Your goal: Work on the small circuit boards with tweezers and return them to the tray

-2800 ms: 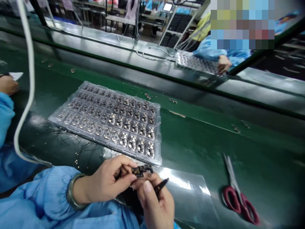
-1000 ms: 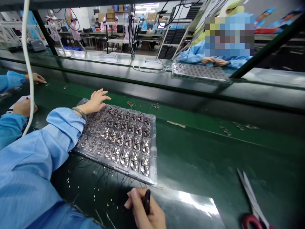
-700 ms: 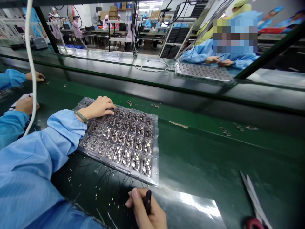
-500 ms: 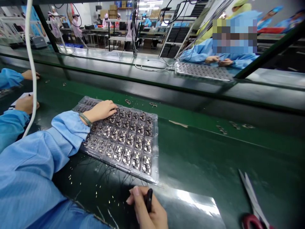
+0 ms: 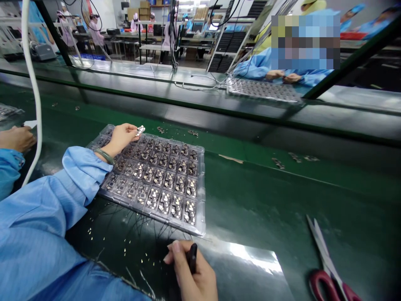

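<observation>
A clear plastic tray (image 5: 202, 228) with several small circuit boards in its pockets lies on the green belt. Over the tray's far left part, my left hand (image 5: 120, 137) pinches a small circuit board (image 5: 140, 130) and holds it a little above the pockets. My right hand (image 5: 192, 276) rests at the near edge, closed round a thin black tool (image 5: 192, 258) that points away from me. A shiny transparent sheet (image 5: 250, 267) lies just right of that hand.
Red-handled scissors (image 5: 326, 267) lie at the near right. A white cable (image 5: 31, 92) hangs at the left. A co-worker's hand (image 5: 15, 139) rests at the far left; another person's hands (image 5: 283, 77) work at a second tray (image 5: 263, 90) across the line. Small scraps (image 5: 278, 163) dot the belt.
My left hand reached out to the tray's far left pockets, closed there, and now lifts a small board out. My right hand has stayed put with the black tool.
</observation>
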Demonstrator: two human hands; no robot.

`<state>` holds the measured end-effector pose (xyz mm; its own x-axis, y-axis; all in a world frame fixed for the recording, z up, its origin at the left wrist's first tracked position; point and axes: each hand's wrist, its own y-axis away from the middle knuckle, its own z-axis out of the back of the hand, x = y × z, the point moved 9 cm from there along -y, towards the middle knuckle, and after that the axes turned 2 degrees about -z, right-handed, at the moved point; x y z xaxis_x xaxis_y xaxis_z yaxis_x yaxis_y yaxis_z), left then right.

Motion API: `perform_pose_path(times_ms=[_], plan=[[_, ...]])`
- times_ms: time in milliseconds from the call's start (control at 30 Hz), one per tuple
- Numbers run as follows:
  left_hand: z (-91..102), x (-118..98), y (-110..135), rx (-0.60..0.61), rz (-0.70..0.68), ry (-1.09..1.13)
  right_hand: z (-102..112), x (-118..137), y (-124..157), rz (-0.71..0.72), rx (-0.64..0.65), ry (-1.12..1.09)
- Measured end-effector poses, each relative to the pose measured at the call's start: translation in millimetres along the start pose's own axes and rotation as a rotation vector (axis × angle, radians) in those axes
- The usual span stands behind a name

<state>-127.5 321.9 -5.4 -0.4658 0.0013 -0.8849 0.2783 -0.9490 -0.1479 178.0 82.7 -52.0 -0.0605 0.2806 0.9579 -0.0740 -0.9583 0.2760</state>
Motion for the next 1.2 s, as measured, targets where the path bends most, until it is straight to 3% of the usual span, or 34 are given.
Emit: perform_pose_path(times_ms=[300, 833, 1067, 1200], plan=[[-8.6, 6, 2, 0.038, 0.079, 0.046, 1, -3, -1, 0.010, -0.003, 0.020], [-3.1, -13, 9, -0.038, -0.063, 0.235, 1, 0, 0, 0.011, -0.007, 0.032], [-4.9, -28, 11, -0.025, -0.234, 0.073, 1, 5, 1, 0.028, -0.023, 0.073], [7.1, -40, 18, -0.108, -0.353, -0.112, 1, 5, 1, 0.036, -0.013, 0.073]])
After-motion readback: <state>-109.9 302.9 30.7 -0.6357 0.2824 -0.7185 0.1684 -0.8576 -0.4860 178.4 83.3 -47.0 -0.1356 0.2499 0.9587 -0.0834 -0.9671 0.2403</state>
